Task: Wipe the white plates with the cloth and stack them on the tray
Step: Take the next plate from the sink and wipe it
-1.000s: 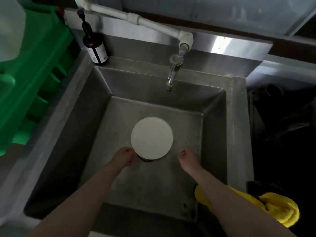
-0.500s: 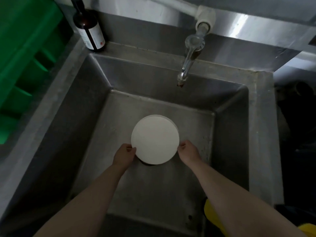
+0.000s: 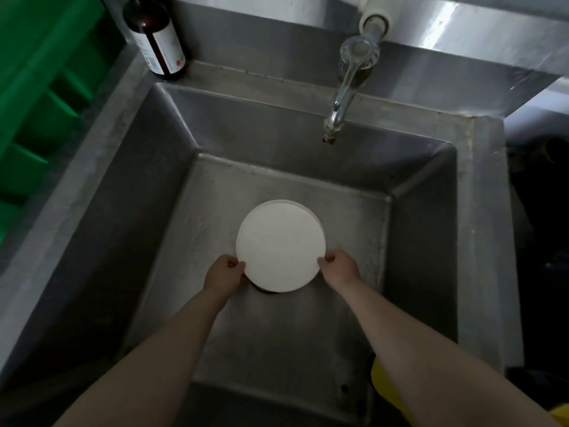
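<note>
White round plates [image 3: 280, 246], stacked, sit low in the stainless steel sink basin [image 3: 129, 192], over its floor and nearer the front wall than the back. Left hand [image 3: 223, 274] grips the stack's left front edge with curled fingers; right hand [image 3: 340, 268] grips the right front edge likewise. Chrome tap spout [image 3: 341, 97] overhangs the back wall. Brown glass bottle [image 3: 157, 38] stands on the back-left rim corner. Yellow cloth [image 3: 388, 389] lies at the front-right rim. Green plastic crate [image 3: 34, 87] adjoins the left rim.
</note>
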The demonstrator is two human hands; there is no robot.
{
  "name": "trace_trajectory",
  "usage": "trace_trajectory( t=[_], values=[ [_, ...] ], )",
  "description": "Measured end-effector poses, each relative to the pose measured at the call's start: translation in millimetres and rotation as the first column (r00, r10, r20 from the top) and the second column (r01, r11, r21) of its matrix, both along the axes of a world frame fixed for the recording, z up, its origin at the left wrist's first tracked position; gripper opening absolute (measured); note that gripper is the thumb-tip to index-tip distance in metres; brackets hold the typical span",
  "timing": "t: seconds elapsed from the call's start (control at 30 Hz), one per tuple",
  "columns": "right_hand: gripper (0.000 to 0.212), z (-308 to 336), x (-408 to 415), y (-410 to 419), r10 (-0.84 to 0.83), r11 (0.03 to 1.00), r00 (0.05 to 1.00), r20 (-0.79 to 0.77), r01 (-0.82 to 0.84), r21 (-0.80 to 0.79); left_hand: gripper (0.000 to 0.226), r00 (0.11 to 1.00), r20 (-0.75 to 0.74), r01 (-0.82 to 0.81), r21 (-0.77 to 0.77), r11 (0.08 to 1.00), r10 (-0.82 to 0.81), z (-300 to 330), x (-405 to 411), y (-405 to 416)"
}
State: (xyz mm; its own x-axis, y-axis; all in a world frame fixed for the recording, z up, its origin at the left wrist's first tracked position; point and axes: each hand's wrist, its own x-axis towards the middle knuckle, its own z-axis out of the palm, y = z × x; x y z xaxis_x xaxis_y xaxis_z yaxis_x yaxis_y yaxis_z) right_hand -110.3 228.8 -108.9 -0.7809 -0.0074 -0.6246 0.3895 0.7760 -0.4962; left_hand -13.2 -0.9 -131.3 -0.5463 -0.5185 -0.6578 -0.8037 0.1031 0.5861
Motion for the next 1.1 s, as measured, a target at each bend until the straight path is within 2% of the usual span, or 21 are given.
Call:
trace_trajectory(
  t=[0.13, 0.63, 0.93, 1.1],
  values=[
    [0.01, 2.3, 1.8, -1.1, 0.005, 1.0, 1.0, -0.005, -0.005, 0.016, 0.014, 1.0, -0.014, -0.025, 0.044, 0.999, 0.026, 0.2, 2.8, 4.1],
    [0.011, 29.5, 31.0, 8.1, 0.047, 0.998, 0.996, 0.072, -0.049, 0.027, 0.014, 0.999, 0.034, -0.014, 0.1, 0.995, 0.011, 33.6, 39.2, 17.7],
    [0.024, 55.4, 71.0, 19.4, -0.042, 0.999, 0.982, 0.184, 0.043, 0.0, 0.017, 0.998, 0.063, -0.015, 0.161, 0.987, 0.005, 72.6, 73.1, 32.8],
    [0.024, 74.7, 90.9, 27.3, -0.07, 0.997, 0.967, 0.247, 0.078, -0.021, 0.017, 0.995, 0.098, -0.014, 0.188, 0.982, -0.004, 92.0, 88.2, 36.8]
  ],
)
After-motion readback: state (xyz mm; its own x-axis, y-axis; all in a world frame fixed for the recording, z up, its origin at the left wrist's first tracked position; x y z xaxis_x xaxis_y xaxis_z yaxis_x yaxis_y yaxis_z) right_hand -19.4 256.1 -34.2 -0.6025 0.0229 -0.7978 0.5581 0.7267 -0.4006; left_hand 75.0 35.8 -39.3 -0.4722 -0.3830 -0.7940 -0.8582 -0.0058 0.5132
